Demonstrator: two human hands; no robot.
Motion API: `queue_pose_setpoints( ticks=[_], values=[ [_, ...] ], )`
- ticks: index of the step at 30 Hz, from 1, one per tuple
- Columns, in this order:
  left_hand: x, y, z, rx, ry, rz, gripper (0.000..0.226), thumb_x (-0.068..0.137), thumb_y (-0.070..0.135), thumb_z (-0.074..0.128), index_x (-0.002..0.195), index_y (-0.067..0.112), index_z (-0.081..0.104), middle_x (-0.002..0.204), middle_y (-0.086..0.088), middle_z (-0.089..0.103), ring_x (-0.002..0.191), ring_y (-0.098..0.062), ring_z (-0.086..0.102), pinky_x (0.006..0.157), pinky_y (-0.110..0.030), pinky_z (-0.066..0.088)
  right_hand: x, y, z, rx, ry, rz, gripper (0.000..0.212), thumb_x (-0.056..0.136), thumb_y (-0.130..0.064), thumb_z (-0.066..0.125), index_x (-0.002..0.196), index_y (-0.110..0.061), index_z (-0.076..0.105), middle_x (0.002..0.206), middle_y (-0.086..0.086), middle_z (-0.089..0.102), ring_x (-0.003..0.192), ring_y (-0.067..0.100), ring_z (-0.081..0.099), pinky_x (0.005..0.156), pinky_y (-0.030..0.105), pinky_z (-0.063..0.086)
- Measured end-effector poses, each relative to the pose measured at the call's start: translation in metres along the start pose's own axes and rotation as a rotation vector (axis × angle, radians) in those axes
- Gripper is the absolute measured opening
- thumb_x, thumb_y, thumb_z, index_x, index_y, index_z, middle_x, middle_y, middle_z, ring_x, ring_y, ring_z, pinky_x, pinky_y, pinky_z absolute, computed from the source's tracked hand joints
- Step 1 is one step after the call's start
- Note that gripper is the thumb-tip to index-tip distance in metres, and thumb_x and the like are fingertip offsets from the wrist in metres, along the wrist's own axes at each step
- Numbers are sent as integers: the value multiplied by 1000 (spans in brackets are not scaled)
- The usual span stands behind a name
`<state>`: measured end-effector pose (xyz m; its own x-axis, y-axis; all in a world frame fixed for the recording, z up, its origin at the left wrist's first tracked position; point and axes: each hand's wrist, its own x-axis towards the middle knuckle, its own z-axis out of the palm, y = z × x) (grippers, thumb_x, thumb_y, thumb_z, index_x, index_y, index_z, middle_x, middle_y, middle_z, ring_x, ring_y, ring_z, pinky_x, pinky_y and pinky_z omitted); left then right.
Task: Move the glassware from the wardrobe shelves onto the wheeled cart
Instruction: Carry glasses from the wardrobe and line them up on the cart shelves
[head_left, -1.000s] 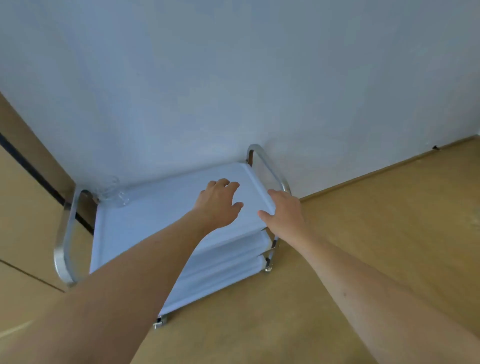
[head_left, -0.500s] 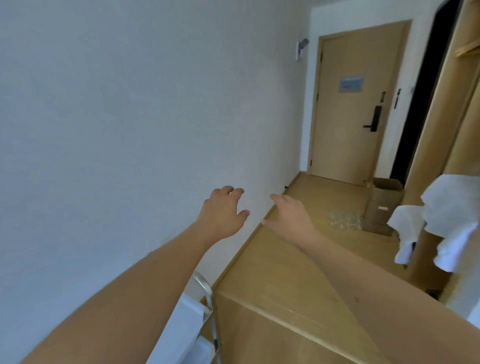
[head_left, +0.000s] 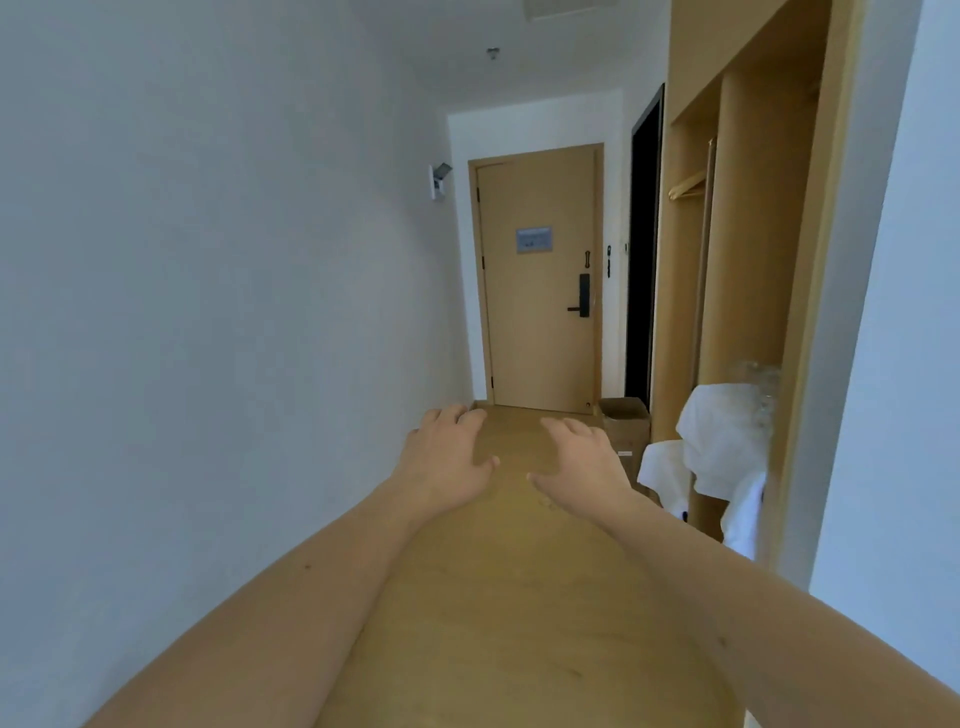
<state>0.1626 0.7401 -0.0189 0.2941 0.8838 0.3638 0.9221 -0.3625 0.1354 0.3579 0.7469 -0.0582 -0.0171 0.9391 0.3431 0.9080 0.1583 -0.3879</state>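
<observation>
**Hands empty in the hallway, cart gone from view**

Hands are stretched forward over the wooden floor (head_left: 519, 597), palms down. The left hand (head_left: 447, 457) has its fingers loosely spread and slightly curled, holding nothing; the right hand (head_left: 582, 460) is the same, fingers relaxed and apart, with nothing in it. The two hands hang near each other without touching.

Half a second ago a corner of the wheeled cart showed at the bottom edge; now it is out of sight, and the view faces straight down the corridor toward the closed door (head_left: 540, 280). The wardrobe (head_left: 748, 218) stands open on the right, now seen taller. Glassware (head_left: 756, 376) sits blurred on its shelf, above white cloths (head_left: 722, 441) that hang over the edge. A cardboard box (head_left: 626, 423) rests on the floor beside the wardrobe, near the door.
</observation>
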Motion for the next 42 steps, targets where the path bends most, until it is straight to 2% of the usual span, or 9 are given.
queue_pose_setpoints(
  ticks=[11,21,26,31,37,42],
  values=[
    [186,28,73,-3,-49,24,69,97,45,58,156,20,32,158,-8,34,144,-30,31,115,-45,36,147,115,5,-43,-2,49,83,88,-45,70,157,-24,29,160,5,34,144,33,30,112,46,38],
    [313,35,132,-50,-67,95,70,95,48,58,154,19,34,157,-9,36,142,-31,32,111,-51,39,238,179,16,-89,-20,100,80,88,-42,69,156,-23,31,154,4,40,141,32,34,112,46,38],
    [370,26,160,-71,-76,167,70,94,49,58,153,18,35,157,-9,36,141,-31,33,112,-50,38,279,200,29,-117,5,165,77,88,-42,67,154,-24,33,149,2,44,135,30,37,105,41,42],
    [438,10,182,-127,-67,263,66,96,45,60,152,17,38,154,-10,39,138,-32,37,110,-49,41,336,213,45,-133,52,240,77,88,-42,69,154,-23,34,148,2,46,136,32,38,107,41,41],
    [517,-17,209,-159,-120,369,64,97,44,57,153,18,37,153,-6,39,137,-30,36,110,-47,40,404,220,65,-186,62,348,65,89,-40,66,147,-24,40,138,3,52,129,30,43,100,41,47],
    [573,-35,233,-181,-137,439,65,97,45,59,152,19,38,154,-6,38,140,-30,35,112,-47,39,450,226,81,-190,78,438,65,88,-40,68,146,-24,43,141,3,50,129,30,42,99,40,45]
  ],
)
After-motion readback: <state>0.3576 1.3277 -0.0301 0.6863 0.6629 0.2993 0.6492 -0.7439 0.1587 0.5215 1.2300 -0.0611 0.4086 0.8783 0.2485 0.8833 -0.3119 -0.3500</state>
